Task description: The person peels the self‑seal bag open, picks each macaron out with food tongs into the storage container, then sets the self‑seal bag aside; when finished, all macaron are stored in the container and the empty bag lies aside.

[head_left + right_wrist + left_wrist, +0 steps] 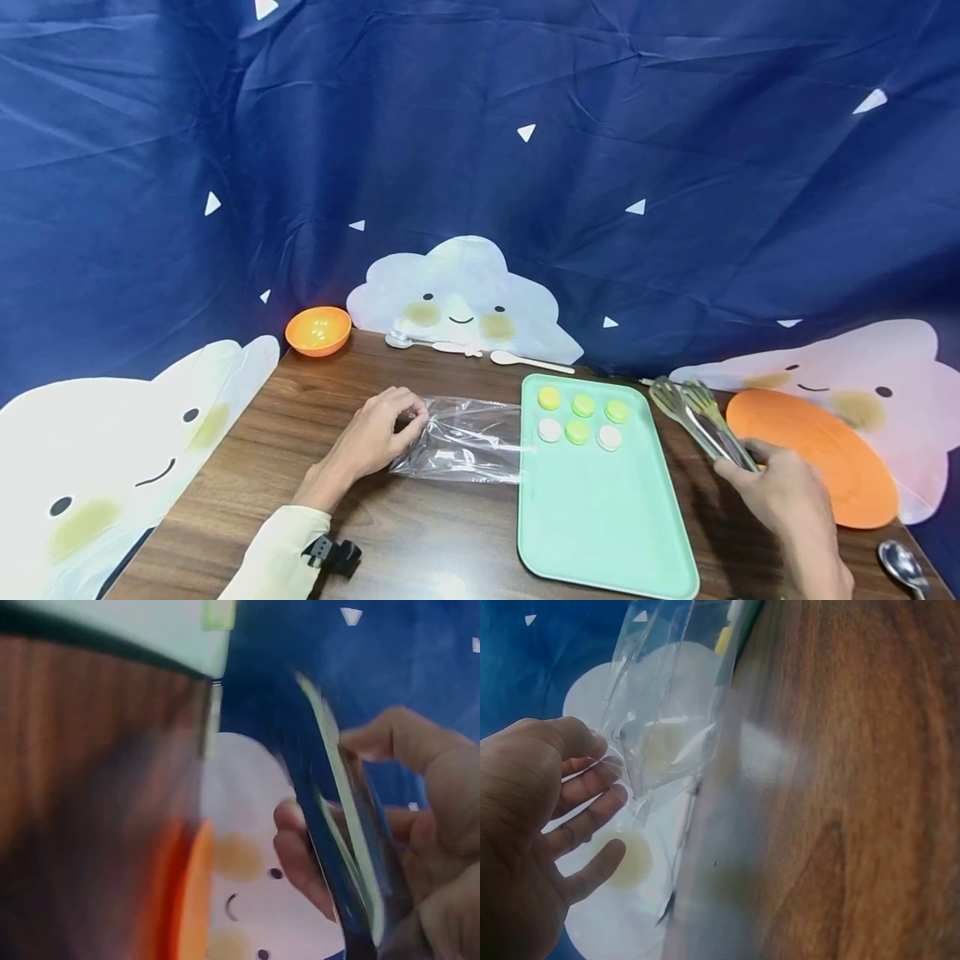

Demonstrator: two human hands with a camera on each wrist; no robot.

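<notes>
**Bag pinched at the left, tongs gripped at the right**

The left hand (378, 437) pinches the near-left edge of a clear plastic bag (468, 439), thumb against curled fingers; the left wrist view shows the film rising from between the fingertips (604, 769). The bag lies flat on the wooden desk (420, 533), its right end just touching the left rim of a mint-green tray (600, 533).

The right hand (776, 492) closes its fingers around the handle end of metal tongs (697, 421), whose slotted heads point away from the person and sit between the tray and an orange plate (832, 458). The right wrist view, though blurred, shows the fingers (300, 855) wrapped around the tongs' arms.

Six round pieces (579, 419) sit in two rows at the tray's far end: yellow and green behind, white, green and white in front.

An orange bowl (318, 330) stands at the far-left corner, white spoons (525, 361) lie along the far edge, and a metal spoon (903, 567) rests at the near right.
</notes>
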